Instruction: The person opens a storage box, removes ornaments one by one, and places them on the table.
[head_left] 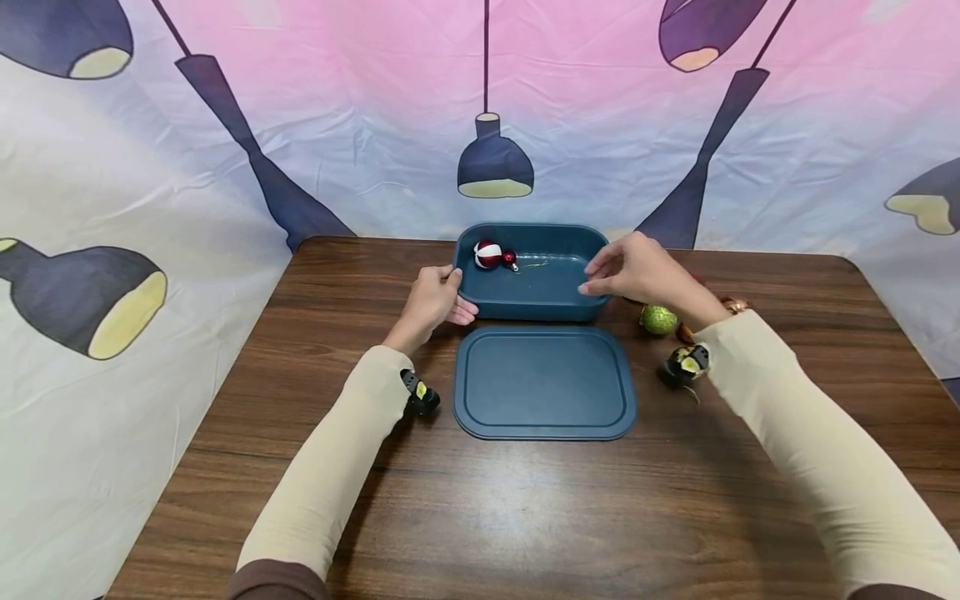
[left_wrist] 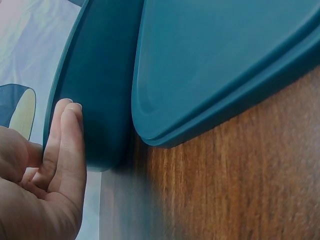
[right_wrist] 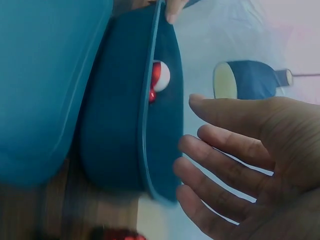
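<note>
Bin interior mostly free; ornaments crowd its back-left corner.

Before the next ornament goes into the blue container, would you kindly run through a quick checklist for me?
1. Container steadied: ok, left hand touches its left wall.
2. Container open: ok, lid lies flat on the table in front of it.
3. Room inside: ok, only a red-and-white ornament and a small red ornament at the back left.
4. Right hand free: ok, fingers relaxed, holding nothing.
5. Next ornament reachable: ok, green ornament beside the right wrist.
</note>
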